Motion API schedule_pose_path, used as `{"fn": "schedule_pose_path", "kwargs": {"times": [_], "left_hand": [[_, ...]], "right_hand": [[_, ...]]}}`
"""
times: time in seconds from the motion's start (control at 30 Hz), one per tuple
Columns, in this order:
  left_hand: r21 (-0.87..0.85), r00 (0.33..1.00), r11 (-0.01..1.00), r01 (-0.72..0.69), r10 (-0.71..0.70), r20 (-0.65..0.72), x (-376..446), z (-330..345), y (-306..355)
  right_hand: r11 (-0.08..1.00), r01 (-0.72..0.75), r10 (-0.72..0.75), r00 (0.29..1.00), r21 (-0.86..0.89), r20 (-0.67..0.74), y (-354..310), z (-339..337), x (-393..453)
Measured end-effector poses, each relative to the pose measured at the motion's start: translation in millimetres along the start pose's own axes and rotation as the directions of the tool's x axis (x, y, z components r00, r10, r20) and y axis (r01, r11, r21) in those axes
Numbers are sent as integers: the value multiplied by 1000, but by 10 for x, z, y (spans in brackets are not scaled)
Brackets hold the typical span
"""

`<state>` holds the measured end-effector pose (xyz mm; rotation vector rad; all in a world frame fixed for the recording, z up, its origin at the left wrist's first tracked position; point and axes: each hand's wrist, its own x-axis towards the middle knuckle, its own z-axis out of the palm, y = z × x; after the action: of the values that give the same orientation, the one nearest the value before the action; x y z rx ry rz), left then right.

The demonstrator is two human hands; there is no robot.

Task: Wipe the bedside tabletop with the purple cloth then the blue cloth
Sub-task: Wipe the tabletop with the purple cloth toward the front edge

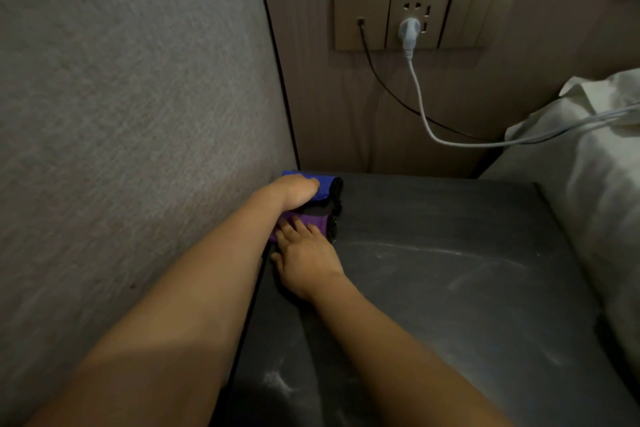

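The dusty dark surface [450, 253] fills the lower right. At its ten o'clock corner, the left hand [294, 192] curls over the blue cloth [325, 184], and the right hand [304, 253] rests flat-fingered on the purple cloth [313, 220]. Risk: lifting the blue cloth first reverses the order.

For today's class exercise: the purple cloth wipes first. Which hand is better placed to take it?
Right. The right hand already rests its fingers on the purple cloth; the left hand is on the blue cloth.
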<state>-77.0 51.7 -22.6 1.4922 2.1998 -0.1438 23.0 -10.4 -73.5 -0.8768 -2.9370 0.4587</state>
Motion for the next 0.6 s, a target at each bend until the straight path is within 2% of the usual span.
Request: {"fn": "schedule_pose_path", "kwargs": {"times": [0.17,0.3,0.5,0.6], "left_hand": [[-42,999,999,22,-24,-40,-84,79,34],[-16,1000,1000,-11,11,3,-143,202,5],[-107,998,993,-58,55,-30,-171,295,-37],[-153,986,981,-117,95,-140,-210,424,-103]], "right_hand": [[996,16,-13,999,85,-36,-145,94,22],[990,16,-1,995,143,-102,-72,73,-66],[993,-45,55,994,112,-92,276,-12,-398],[987,-120,130,987,107,-95,555,-114,-612]]}}
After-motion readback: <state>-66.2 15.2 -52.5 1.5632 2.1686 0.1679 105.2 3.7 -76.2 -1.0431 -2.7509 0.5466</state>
